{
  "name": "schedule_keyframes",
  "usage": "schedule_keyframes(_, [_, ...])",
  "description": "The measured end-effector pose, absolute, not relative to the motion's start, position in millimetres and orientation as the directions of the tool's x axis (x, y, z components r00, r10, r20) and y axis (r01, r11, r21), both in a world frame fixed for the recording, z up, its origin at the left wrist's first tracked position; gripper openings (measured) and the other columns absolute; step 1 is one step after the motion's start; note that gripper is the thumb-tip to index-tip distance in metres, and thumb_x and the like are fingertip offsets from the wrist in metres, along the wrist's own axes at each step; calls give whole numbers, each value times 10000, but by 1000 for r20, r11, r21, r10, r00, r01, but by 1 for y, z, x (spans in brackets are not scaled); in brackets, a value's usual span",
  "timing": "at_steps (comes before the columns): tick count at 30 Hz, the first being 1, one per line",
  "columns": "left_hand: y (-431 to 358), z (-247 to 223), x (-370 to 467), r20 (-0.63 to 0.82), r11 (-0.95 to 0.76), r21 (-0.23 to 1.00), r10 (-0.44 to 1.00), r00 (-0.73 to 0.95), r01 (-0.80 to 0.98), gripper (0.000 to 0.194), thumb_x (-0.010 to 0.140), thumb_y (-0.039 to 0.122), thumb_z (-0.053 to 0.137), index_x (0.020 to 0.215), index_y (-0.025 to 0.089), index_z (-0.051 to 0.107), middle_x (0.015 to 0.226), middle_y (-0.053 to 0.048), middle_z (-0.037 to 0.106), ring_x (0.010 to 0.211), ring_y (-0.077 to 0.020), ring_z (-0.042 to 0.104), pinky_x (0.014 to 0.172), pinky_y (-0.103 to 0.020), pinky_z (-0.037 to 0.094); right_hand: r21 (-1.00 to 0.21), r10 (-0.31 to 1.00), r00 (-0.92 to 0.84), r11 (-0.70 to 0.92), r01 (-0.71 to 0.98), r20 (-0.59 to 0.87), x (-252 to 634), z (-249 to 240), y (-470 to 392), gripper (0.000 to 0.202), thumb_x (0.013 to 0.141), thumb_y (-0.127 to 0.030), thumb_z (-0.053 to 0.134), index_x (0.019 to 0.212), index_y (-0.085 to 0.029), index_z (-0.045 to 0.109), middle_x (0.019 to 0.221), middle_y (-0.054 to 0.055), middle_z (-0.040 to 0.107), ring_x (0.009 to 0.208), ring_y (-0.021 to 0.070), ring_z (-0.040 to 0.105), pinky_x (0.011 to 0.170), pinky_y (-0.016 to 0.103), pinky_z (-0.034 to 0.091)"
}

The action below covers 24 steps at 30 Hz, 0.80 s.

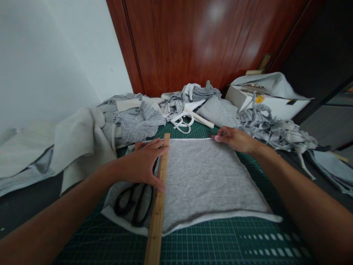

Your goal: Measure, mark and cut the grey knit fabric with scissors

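A grey piece of knit fabric (pixel 204 176) lies spread on the green cutting mat (pixel 209 243). Across its left part runs a long wooden ruler (pixel 159 206), reaching past the fabric's near edge. My left hand (pixel 143 162) presses on the ruler with thumb and fingers spread. Under that hand, left of the ruler, rest black-handled scissors (pixel 135 204) on the fabric; their blades are mostly hidden. At the fabric's far edge, toward the right corner, my right hand (pixel 231 139) pinches a small pink piece of tailor's chalk (pixel 218 138).
Heaped fabric scraps (pixel 143 117) line the back of the table. White-handled scissors (pixel 183 121) lie beyond the fabric. Thick pale cloth (pixel 79 136) is piled at left. At right are a tangle of grey strips (pixel 275 129) and a white box (pixel 248 97), before a wooden door (pixel 193 44).
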<state>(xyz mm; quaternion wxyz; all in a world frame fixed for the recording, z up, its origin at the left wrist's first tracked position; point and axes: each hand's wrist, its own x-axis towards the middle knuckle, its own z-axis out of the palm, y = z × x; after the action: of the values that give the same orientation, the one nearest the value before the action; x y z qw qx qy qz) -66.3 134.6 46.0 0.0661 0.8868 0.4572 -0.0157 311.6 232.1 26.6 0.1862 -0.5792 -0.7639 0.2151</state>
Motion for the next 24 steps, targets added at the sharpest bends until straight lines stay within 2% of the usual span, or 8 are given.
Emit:
schedule_keyframes(3, [135,45,-66,-111,-576,122,801,588,808,1390,522,912,759,1628,174,353,1734,-222,196,1598,-448,171,1273,-575,171,-542,966,-258,236,807,37,311,27,232,307,903,-548,670,952,-246,642,790,34,731,696,217,598,595,305,394])
schedule_keyframes(7, [134,43,-67,-122,-569,142,802,584,810,1311,558,898,756,1621,232,374,1752,-175,159,1608,-435,138,1270,-613,130,-559,966,-255,230,796,33,311,26,232,294,900,-540,672,944,-251,635,831,41,756,703,223,599,595,310,397])
schedule_keyframes(11, [129,41,-67,-77,-528,136,838,540,838,1317,522,910,764,1613,269,398,1758,-166,149,1595,-504,86,1245,-692,110,-565,966,-256,229,793,33,312,25,232,281,909,-531,662,943,-253,630,841,45,766,722,233,611,597,311,402])
schedule_keyframes(13, [127,41,-67,-44,-517,124,850,525,847,1316,490,920,768,1590,274,443,1740,-172,203,1586,-532,78,1234,-717,107,-561,967,-253,227,796,32,313,25,232,282,908,-534,666,940,-256,630,851,49,772,739,240,619,606,313,413])
schedule_keyframes(18, [128,42,-63,-36,-536,125,839,544,835,1211,516,891,787,1524,269,532,1670,-176,363,1579,-509,155,1241,-704,76,-566,969,-245,218,795,29,314,25,233,295,899,-551,679,940,-262,637,876,62,785,725,246,614,623,329,432])
schedule_keyframes(24, [129,40,-61,-44,-545,142,830,556,826,1149,586,838,798,1528,236,529,1683,-187,357,1563,-487,247,1242,-702,79,-584,966,-257,231,778,39,315,22,235,295,902,-548,687,945,-259,641,890,67,791,766,257,644,665,332,458])
